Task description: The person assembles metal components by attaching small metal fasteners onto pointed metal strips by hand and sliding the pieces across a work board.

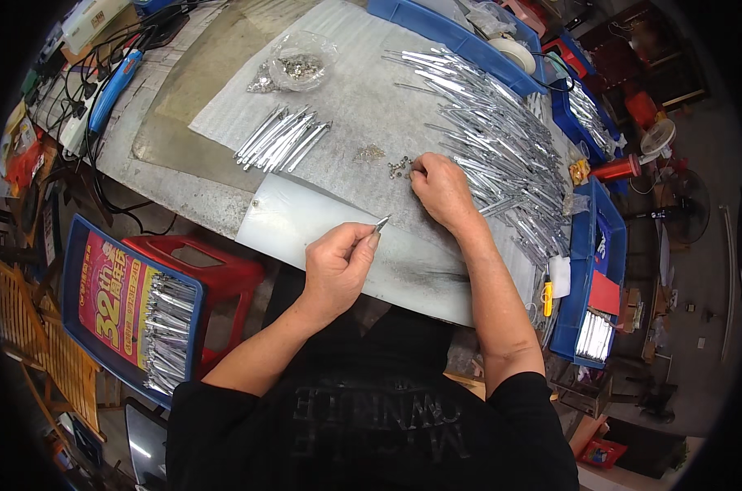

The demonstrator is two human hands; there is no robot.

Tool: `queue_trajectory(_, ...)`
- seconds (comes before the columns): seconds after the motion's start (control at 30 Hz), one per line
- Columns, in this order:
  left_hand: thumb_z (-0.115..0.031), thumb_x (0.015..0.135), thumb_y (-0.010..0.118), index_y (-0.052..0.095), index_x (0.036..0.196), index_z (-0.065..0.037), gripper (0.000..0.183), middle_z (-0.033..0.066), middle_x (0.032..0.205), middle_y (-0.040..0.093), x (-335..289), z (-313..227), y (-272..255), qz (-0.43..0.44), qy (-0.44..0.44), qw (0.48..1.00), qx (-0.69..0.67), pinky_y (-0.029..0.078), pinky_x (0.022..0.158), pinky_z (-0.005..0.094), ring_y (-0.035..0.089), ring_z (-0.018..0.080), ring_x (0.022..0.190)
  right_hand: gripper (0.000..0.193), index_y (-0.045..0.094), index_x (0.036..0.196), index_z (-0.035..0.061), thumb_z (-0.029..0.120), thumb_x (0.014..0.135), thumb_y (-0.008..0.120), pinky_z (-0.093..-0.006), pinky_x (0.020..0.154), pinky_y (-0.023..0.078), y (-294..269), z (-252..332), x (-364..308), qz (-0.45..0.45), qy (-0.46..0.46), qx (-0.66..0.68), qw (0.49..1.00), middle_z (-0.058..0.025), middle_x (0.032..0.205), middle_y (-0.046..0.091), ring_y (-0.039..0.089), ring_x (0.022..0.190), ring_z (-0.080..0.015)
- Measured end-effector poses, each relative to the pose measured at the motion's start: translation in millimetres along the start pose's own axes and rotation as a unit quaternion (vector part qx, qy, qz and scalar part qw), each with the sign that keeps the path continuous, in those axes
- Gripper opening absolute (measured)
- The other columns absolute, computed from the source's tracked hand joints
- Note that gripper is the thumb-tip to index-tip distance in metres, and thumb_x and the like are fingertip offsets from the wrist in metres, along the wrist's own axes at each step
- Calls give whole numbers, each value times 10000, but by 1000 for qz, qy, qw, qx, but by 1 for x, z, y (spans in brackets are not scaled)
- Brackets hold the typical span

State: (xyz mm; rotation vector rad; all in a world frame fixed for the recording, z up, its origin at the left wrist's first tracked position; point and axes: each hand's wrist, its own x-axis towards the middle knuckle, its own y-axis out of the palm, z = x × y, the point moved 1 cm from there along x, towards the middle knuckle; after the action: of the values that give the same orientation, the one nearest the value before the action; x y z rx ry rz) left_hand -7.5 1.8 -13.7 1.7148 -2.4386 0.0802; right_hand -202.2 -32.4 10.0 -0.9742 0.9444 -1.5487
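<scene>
My left hand [338,266] is pinched closed around a slim metal piece [382,222], whose silver tip sticks out past the thumb and forefinger. The rest of that piece is hidden in the hand. On the grey tabletop to its right, my right hand [443,190] has its fingertips drawn together beside a small cluster of dark metal nut-like parts [399,168]. Whatever may be between those fingertips cannot be made out. Left of the cluster lies a little heap of tiny brass-coloured pins [370,153]. A white sheet [305,221] covers the table's near edge beneath my left hand.
A large pile of silver metal strips [494,123] spreads right, with a smaller bundle [281,137] at left. Behind that bundle sits a plastic bag of small parts [301,65]. Blue bins [580,303] line the right. A blue tray [134,307] rests by a red stool [240,286].
</scene>
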Motion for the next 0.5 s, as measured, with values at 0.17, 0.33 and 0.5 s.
queue_trajectory(0.17, -54, 854, 540, 571, 893, 36, 103, -33, 683, 511, -1, 3, 0, 27, 4, 1000, -8, 318, 458, 149, 398, -2, 542, 88, 559, 754, -12, 69, 726, 538, -401, 664, 444, 5, -8, -9, -64, -52, 0, 997, -174, 758, 575, 556, 731, -330)
queue_trajectory(0.33, -57, 853, 544, 570, 894, 36, 105, -32, 676, 509, -1, 0, -1, 24, 12, 1000, -4, 318, 454, 150, 398, -1, 538, 73, 541, 740, -6, 63, 724, 559, -390, 640, 442, 4, -9, -20, -96, -120, -40, 987, -156, 717, 557, 551, 700, -308)
queue_trajectory(0.5, -30, 808, 574, 585, 846, 32, 74, 28, 630, 533, -1, -3, -1, 4, -11, 1000, -4, 375, 472, 213, 448, 58, 534, 92, 580, 787, -12, 67, 740, 573, -364, 631, 452, -3, -12, -25, -60, -107, 42, 992, -140, 734, 574, 559, 683, -294)
